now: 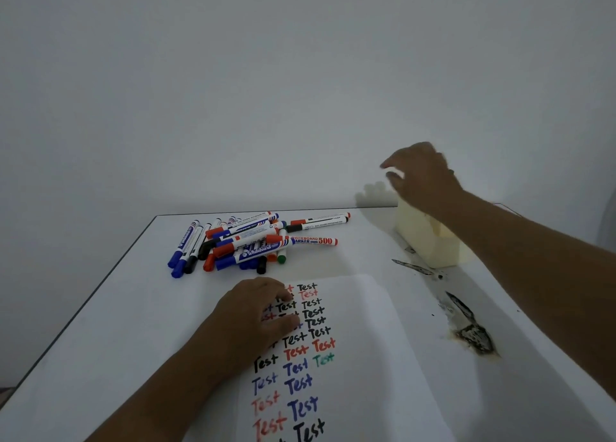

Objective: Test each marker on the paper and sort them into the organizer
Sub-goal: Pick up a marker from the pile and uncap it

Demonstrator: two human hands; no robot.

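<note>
Paper (360,358): one white sheet, flat on the near middle of the table (110,335), its lower edge cut off by the frame. Left half carries rows of the handwritten word "Test" in black, red, blue and one green.

Left hand (263,311): palm down on the sheet's upper left part, fingers straight and spread, pressing the paper, grasping nothing.

Whiteboard markers (246,241): loose heap at the far left of the table, beyond the paper and apart from it. White barrels with printed labels; caps blue, red, black, a few green. They lie crossed over one another; two with red ends reach out to the right of the heap, one marked "WHITEBOARD MARKER 500".

Organizer (430,241): pale yellow, box-shaped, smooth-sided, at the far right edge of the table, well apart from the heap. Contents hidden by the forearm.

Right hand (416,171): raised above the organizer, fingers loosely curved downward. Blurred; whether something is held between the fingertips cannot be told.

Table: white, smooth, dark-edged. Black smeared stains (470,328) with a brownish rim to the right of the paper, a thinner streak near the organizer's base.

Wall (233,74): plain, pale grey.
</note>
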